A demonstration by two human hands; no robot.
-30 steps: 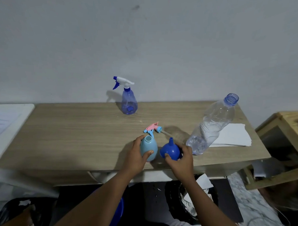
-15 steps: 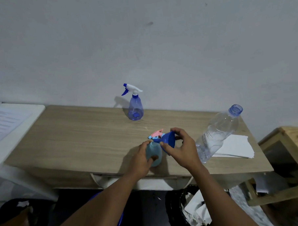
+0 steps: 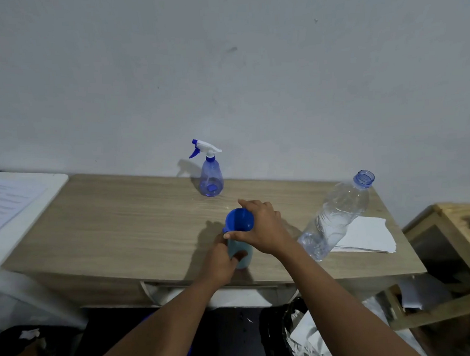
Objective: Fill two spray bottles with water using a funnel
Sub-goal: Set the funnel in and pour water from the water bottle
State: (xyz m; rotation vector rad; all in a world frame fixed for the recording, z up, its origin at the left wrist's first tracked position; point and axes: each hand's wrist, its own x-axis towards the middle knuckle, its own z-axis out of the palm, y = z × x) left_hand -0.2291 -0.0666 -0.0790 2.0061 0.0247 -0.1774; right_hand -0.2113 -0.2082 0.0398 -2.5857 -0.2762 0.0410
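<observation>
Head view: left hand (image 3: 220, 263) grips pale bottle (image 3: 244, 254); right hand (image 3: 267, 229) pinches funnel (image 3: 239, 219), seemingly seated atop.

1. L half of wooden table (image 3: 117, 226): bare top from white side table (image 3: 27, 187) to the hands. Wide lane from L or front.
2. Ctr front blocked: left hand (image 3: 221, 262) grips light-blue bottle (image 3: 241, 254), right hand (image 3: 263, 227) holds blue funnel (image 3: 239, 220) over its mouth. Both forearms cross the front edge.
3. Rear ctr: trigger spray bottle (image 3: 211, 176) upright near wall. Open strip btwn it and funnel.
4. R side: uncapped clear water bottle (image 3: 335, 219) near R wrist, narrow gap. Paper stack (image 3: 365, 234) just behind it, lying flat.
5. Past R edge: wooden shelf unit (image 3: 447, 249) close beside table, hemming approach from R.
</observation>
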